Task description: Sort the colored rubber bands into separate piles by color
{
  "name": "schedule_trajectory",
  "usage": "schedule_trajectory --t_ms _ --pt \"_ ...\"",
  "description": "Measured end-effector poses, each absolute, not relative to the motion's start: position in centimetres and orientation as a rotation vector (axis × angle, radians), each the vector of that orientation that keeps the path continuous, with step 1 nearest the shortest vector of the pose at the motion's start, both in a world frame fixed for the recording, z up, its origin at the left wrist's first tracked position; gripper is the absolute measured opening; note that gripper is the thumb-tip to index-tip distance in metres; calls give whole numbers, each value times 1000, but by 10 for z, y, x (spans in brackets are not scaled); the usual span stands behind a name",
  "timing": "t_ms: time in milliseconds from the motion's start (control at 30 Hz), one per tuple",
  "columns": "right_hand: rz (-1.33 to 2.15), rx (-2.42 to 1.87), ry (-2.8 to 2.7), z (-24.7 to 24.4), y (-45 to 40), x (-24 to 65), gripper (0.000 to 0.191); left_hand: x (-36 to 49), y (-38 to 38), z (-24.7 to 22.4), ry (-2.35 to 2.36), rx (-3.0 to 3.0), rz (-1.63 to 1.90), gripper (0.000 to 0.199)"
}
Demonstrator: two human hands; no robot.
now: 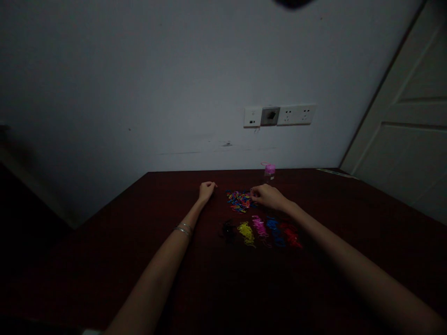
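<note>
A mixed heap of small rubber bands in several colours lies on the dark red-brown table. At the heap's right edge my right hand is closed in a pinch, with what looks like a small pinkish band at its fingertips. My left hand rests on the table left of the heap, apart from it, fingers curled in. Nearer to me, single-colour groups lie side by side: black bands, yellow bands, pink bands, blue bands and red bands. My right forearm passes close to the red group.
A small clear bottle with a pink cap stands behind my right hand, near the wall. Socket plates are set in the wall above the table. A pale panelled door is at the right. The light is dim.
</note>
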State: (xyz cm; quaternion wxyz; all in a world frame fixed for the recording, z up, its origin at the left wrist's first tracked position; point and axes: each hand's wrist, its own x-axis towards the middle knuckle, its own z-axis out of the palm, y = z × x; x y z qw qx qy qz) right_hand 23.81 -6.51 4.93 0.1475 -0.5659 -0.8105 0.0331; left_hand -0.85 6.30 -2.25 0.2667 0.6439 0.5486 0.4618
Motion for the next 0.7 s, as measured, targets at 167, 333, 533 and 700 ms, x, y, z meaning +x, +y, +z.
schedule_trajectory --t_ms 167,333,533,700 --pt "125 -1712 -2386 44 -67 245 14 -8 64 -23 1481 1729 1255 27" --pt "324 -1613 -2289 38 -66 262 16 -7 66 -24 1473 1721 1265 28" --pt "473 -1449 -2209 47 -75 264 21 -7 65 -25 1466 1739 1271 28" --pt "658 -1318 -2161 53 -100 248 20 -7 64 -24 1458 1752 1274 28"
